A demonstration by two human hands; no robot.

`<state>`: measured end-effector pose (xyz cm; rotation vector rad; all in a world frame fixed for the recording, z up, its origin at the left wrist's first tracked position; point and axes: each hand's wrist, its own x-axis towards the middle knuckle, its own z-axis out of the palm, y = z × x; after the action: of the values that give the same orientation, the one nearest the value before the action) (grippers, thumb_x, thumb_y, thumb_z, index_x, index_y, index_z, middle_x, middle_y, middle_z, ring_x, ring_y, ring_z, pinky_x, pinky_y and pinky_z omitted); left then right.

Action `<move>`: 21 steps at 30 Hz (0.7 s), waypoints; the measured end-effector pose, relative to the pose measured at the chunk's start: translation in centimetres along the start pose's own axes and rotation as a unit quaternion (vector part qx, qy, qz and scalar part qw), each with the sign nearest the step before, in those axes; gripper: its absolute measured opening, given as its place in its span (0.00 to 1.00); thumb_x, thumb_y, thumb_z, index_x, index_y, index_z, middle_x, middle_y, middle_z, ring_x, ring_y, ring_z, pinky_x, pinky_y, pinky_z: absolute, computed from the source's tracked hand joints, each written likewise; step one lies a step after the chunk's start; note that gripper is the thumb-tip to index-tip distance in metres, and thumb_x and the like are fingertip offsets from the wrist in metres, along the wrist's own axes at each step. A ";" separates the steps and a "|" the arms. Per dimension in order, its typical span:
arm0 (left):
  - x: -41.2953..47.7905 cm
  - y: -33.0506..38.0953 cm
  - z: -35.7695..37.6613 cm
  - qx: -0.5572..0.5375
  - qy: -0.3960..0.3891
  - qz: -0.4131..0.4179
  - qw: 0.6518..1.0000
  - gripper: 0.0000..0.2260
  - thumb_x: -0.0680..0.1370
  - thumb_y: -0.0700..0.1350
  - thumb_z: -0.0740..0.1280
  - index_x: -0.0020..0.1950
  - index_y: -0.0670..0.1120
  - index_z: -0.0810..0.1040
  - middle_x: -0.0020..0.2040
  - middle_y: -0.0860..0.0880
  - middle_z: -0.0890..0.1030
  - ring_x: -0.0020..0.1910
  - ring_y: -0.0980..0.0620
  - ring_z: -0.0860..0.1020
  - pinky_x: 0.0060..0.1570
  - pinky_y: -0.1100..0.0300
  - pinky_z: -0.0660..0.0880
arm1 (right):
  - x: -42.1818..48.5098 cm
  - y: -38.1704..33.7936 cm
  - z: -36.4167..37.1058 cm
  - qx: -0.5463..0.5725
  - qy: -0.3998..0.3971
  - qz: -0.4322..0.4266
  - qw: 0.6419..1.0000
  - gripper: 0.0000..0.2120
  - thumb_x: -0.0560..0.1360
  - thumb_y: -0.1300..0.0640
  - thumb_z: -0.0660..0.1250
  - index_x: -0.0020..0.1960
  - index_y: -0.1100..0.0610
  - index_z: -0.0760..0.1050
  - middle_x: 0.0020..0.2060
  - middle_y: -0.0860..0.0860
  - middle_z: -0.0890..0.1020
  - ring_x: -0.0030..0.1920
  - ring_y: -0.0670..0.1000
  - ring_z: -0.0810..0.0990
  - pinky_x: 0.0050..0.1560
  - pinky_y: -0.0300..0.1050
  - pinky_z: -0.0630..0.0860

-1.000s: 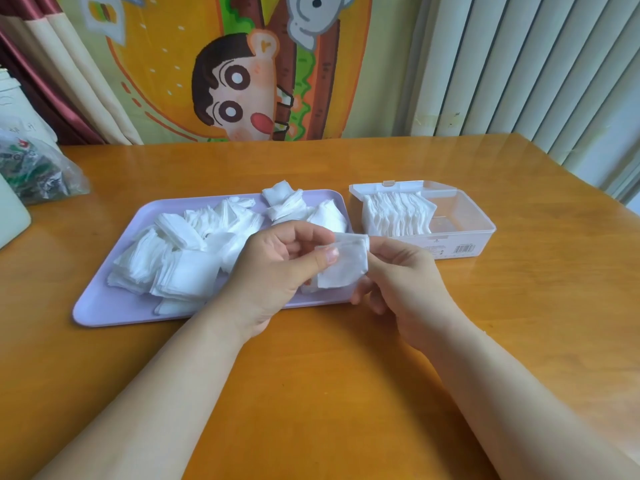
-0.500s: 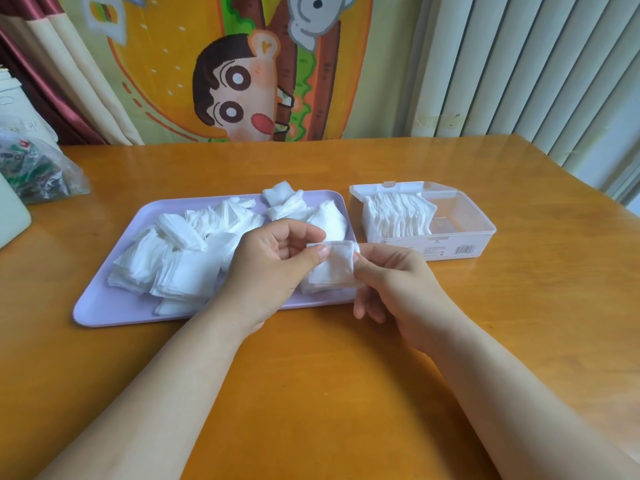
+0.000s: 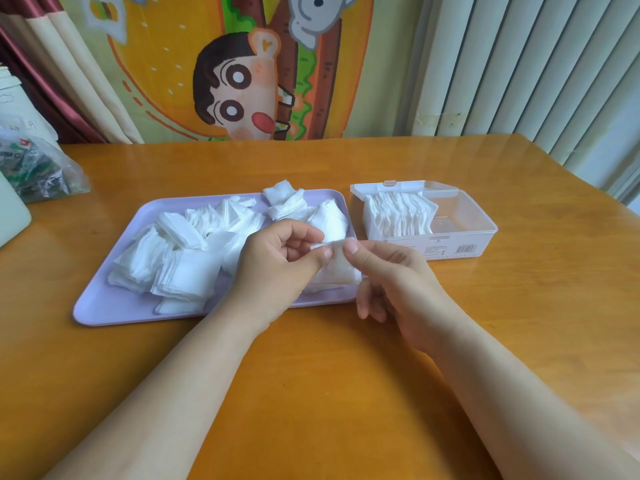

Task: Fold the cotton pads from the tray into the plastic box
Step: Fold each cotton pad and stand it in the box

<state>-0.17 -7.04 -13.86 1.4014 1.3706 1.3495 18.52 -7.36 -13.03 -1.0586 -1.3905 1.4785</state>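
A lilac tray (image 3: 104,308) lies on the table with several loose white cotton pads (image 3: 180,258) piled across it. To its right stands a clear plastic box (image 3: 464,237), lid open, with a row of folded pads (image 3: 398,216) upright in its left half. Over the tray's front right corner both hands hold one white cotton pad (image 3: 337,268). My left hand (image 3: 277,268) pinches its top edge between thumb and fingers. My right hand (image 3: 391,282) pinches the same edge from the right, and the pad hangs down between them.
A clear bag of green packets (image 3: 38,171) and a pale object (image 3: 10,216) sit at the table's left edge. A cartoon curtain hangs behind the table and vertical blinds hang at the right. Bare wooden tabletop (image 3: 346,393) lies in front.
The pad has gone from held flat and facing me to folded over, its top edge now pinched narrow between both thumbs. Both hands drew slightly closer together.
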 end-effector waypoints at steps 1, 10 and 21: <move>0.1 0.0 0.0 0.009 0.003 0.003 1.000 0.08 0.75 0.41 0.79 0.51 0.49 0.85 0.40 0.48 0.80 0.37 0.57 0.78 0.42 0.65 0.78 | 0.0 0.2 0.0 -0.011 0.001 -0.008 1.000 0.09 0.78 0.47 0.74 0.50 0.52 0.88 0.25 0.50 0.78 0.24 0.54 0.71 0.26 0.43 0.61; 0.9 -2.2 -1.8 0.255 -0.041 0.004 0.966 0.06 0.76 0.52 0.76 0.51 0.57 0.83 0.44 0.59 0.80 0.37 0.65 0.77 0.44 0.62 0.76 | 0.8 1.5 -0.4 0.002 0.169 -0.007 0.986 0.05 0.82 0.57 0.69 0.52 0.58 0.79 0.26 0.58 0.76 0.23 0.54 0.68 0.25 0.41 0.62; 0.7 -1.7 -1.4 0.312 -0.097 0.016 0.945 0.07 0.78 0.52 0.74 0.54 0.57 0.79 0.50 0.60 0.76 0.43 0.70 0.74 0.45 0.66 0.70 | 0.7 1.3 -0.3 -0.044 0.231 -0.019 0.972 0.04 0.82 0.58 0.66 0.54 0.59 0.77 0.22 0.47 0.75 0.20 0.50 0.69 0.23 0.39 0.63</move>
<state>-1.95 -6.34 -15.10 1.9094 1.7237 0.7832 18.55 -6.68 -14.34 -1.3239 -1.1406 1.0583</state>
